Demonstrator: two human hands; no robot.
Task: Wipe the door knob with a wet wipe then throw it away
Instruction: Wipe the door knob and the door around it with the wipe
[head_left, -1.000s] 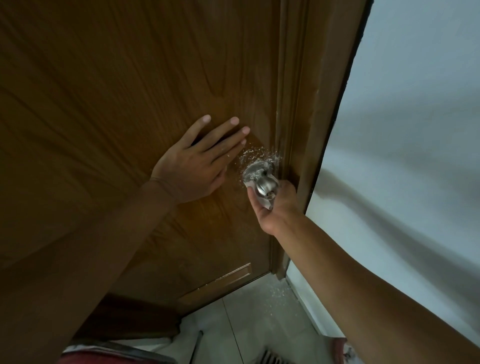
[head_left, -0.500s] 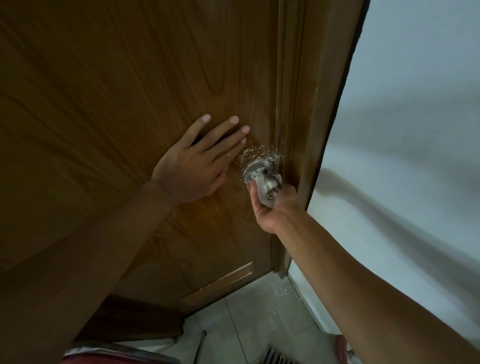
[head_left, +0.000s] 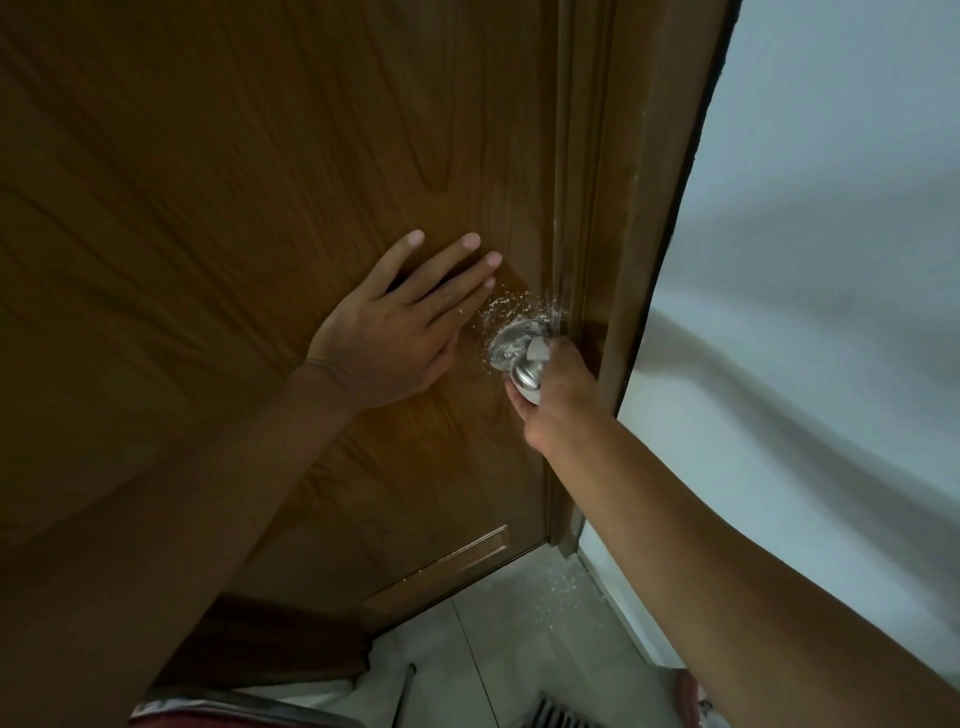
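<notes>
A round silver door knob (head_left: 525, 375) with a metal rose plate (head_left: 511, 340) sits at the right edge of a brown wooden door (head_left: 260, 182). My right hand (head_left: 563, 395) wraps around the knob from the right and below, fingers closed, with a white wet wipe (head_left: 538, 349) pressed between the hand and the knob. Only small bits of the wipe show above and below the knob. My left hand (head_left: 395, 332) lies flat on the door just left of the knob, fingers spread and holding nothing.
The brown door frame (head_left: 618, 234) runs down right of the knob, with a pale wall (head_left: 831, 260) beyond it. White specks dot the door around the rose plate. Light floor tiles (head_left: 519, 639) lie below, with a floor grate (head_left: 556, 719) at the bottom edge.
My right hand has turned around the knob, moving from beneath it up to its right side, and the wipe now shows above the knob. My left hand has stayed flat on the door.
</notes>
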